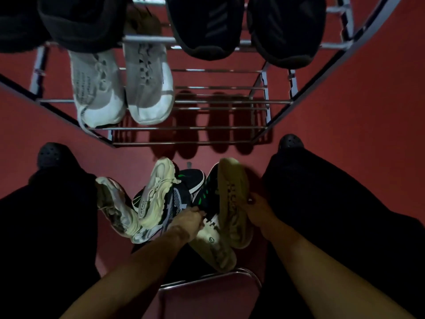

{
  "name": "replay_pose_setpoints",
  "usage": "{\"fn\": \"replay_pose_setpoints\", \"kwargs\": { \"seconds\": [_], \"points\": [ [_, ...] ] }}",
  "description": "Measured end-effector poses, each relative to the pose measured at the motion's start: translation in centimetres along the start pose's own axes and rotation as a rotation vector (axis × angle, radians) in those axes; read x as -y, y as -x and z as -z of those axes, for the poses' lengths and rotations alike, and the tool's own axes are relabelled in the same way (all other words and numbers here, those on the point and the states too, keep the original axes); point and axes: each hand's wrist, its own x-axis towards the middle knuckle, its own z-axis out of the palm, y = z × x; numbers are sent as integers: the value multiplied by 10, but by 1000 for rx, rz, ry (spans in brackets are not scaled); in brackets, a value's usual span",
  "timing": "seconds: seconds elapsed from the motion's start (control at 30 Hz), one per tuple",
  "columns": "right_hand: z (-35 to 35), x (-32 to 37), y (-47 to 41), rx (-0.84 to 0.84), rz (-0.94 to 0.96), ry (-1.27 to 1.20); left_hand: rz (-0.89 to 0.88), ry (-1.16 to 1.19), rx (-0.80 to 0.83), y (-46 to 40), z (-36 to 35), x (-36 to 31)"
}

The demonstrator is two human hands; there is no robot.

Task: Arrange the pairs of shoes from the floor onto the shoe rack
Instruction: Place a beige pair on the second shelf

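Head view: the right hand is closed around the side of a tan knit sneaker, which is tipped on its side at the right edge of a heap of shoes on the red floor. The left hand reaches into the middle of the heap, fingers curled onto a black sneaker with green stripes and a white heel; whether it grips or only touches, I cannot tell. Both bare forearms stretch forward and down between dark-trousered knees.

Left of the hands lie two cream chunky sneakers, overlapping, with a dark blue and white shoe beneath them. A chrome chair rail crosses the near edge.

Farther off stands the chrome-tube shoe rack. A pair of white mesh sneakers sits on a lower tier at the left; black shoes fill the top tier. The lower tier's right half is bare bars.
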Motion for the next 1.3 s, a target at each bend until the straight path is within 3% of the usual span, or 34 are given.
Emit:
{"fn": "replay_pose_setpoints", "kwargs": {
  "seconds": [0.1, 0.23, 0.43, 0.53, 0.6, 0.7, 0.87, 1.07, 1.3],
  "points": [
    [4, -7, -11, 27, -30, -30, 8, -251, 21, -16, 6, 4],
    [10, -18, -19, 65, -90, -54, -46, -356, -30, -24, 3, 12],
    [14, -5, -7, 113, -101, -108, -219, -63, -56, -18, 16, 32],
    [19, 9, 5, 113, -81, -125, -262, 61, -167, -1, 31, 29],
    [22, 18, 15, 124, -76, -126, -303, 275, -217, 12, 46, 20],
    [25, 36, 33, 110, -38, -144, -203, 520, -247, 37, 75, 3],
    [36, 64, 66, 63, 77, 4, -315, 496, -264, 75, 132, -18],
    [37, 84, 110, 98, 212, 68, -347, 533, -430, 133, 188, -13],
    [14, 125, 155, 307, 321, -49, -327, 532, -391, 204, 231, -14]
  ]
}}
